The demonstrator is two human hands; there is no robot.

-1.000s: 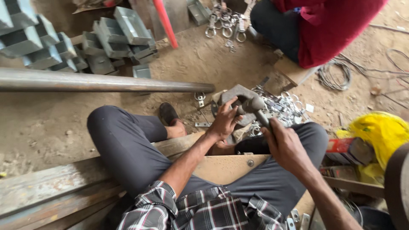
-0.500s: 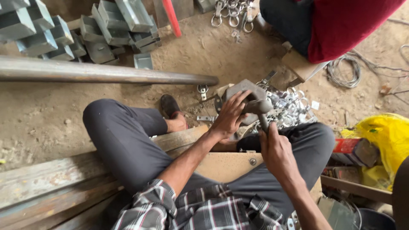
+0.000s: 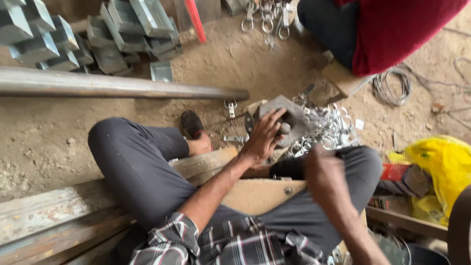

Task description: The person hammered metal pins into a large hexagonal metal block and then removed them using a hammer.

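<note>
Dropped back toward six o'clock and blurred, the right hand point(image 3: 325, 169) leaves its grip unreadable, while the left hand point(image 3: 265, 135) grasps the grey metal block point(image 3: 289, 118) beside the clamp pile point(image 3: 328, 130) at three o'clock.

There is just one view, from a camera on the person's head. It looks almost straight down past the chest and lap to the sandy ground. It is close, so the bent legs point(image 3: 147, 167) fill the lower middle of the frame. The long metal pipe point(image 3: 122, 87) crosses the upper left, and another person in red point(image 3: 392, 29) sits at the upper right edge.
</note>
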